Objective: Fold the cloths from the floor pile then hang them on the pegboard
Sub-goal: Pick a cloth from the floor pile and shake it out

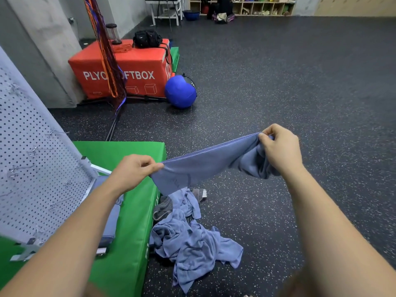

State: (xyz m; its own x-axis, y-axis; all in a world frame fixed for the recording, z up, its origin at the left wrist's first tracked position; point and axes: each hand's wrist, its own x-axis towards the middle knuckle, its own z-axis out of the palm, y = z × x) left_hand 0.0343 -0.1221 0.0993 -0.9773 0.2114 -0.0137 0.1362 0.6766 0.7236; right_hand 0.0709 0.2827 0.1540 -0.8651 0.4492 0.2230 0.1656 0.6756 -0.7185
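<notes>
Presently, the floor pile [188,239] of blue cloths lies crumpled on the dark speckled floor [300,93], its near edge touching the side of a green mat [132,221]. At least one grey piece [164,207] is mixed in at the top of the heap. One blue cloth [205,166] is lifted clear of the pile and stretched between both hands directly above it. Its upper hem is drawn almost taut, a hold that appears intended to find and level one edge before a first fold is made. The left hand [134,170] has its fingers curled, with thumb and forefinger pinching the end of that hem. The right hand [280,148] is likewise curled and pinches the opposite end. There the fabric is gathered in a bunch rather than held by a clean corner, and the surplus hangs in loose folds below the hand. In my judgement that end needs sorting out before the cloth can be folded squarely. The white pegboard [32,168] stands tilted at the person's left, with its foot on the mat. Wire hooks [34,150] are fitted, and no cloth hangs on the part in view. A bluish item [111,221] lies on the mat beneath the left forearm, but it is partly hidden, so I cannot tell what it is.
</notes>
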